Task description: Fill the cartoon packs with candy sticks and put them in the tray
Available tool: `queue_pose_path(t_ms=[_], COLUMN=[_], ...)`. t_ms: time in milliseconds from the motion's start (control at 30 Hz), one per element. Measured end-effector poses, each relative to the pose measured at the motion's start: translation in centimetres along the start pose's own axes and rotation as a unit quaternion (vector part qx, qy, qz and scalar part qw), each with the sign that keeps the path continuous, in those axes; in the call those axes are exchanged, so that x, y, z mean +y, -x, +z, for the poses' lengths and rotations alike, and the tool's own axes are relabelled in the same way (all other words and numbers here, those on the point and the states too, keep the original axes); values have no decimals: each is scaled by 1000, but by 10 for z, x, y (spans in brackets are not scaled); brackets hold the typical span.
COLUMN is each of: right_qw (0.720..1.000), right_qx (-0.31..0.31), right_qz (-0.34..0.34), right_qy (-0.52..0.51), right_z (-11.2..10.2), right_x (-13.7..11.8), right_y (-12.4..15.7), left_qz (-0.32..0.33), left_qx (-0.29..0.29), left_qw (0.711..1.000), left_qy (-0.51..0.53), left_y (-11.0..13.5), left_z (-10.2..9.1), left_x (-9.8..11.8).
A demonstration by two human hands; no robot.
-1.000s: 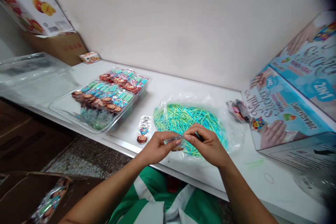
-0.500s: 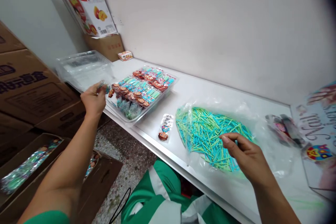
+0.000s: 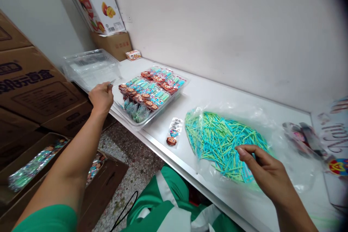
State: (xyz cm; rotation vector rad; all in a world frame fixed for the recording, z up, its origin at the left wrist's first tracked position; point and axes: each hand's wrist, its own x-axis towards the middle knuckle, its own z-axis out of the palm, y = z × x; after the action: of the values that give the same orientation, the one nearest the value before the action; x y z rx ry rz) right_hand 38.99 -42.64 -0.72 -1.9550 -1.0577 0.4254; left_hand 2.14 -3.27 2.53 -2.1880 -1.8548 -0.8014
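L hand [image 3: 101, 97] sits just off clear tray's [image 3: 151, 119] left end; tray lies right, long axis near-left to far-right. Fingers pinched on shiny sliver [image 3: 111, 84], can't ID. R hand [image 3: 265, 174] farther, over sticks [image 3: 223, 145], thumb & index nearly closed, grip unclear.

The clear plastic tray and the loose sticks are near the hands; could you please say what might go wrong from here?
The clear plastic tray sits by the front edge of the white table; a knock from the nearby left hand might spill packets. The green and blue sticks lie loose on clear plastic, so the right hand near them could scatter some.
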Motion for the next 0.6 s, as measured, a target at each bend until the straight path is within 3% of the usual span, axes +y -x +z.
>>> queue_pose_path(t_ms=[267,500,600], right_qw=[999,999,998], right_qx=[-22,-32,-40], right_qz=[14,14,6], right_qy=[21,31,37], right_z=[0,3,6], right_x=[3,9,7], right_y=[1,2,1], left_qz=[-9,0,-38], left_qx=[-116,-89,-99], left_qw=[991,995,992], left_qy=[-66,-38,69], left_y=[-10,-14,-12], left_z=[27,24,29], left_x=[-16,-18,-11])
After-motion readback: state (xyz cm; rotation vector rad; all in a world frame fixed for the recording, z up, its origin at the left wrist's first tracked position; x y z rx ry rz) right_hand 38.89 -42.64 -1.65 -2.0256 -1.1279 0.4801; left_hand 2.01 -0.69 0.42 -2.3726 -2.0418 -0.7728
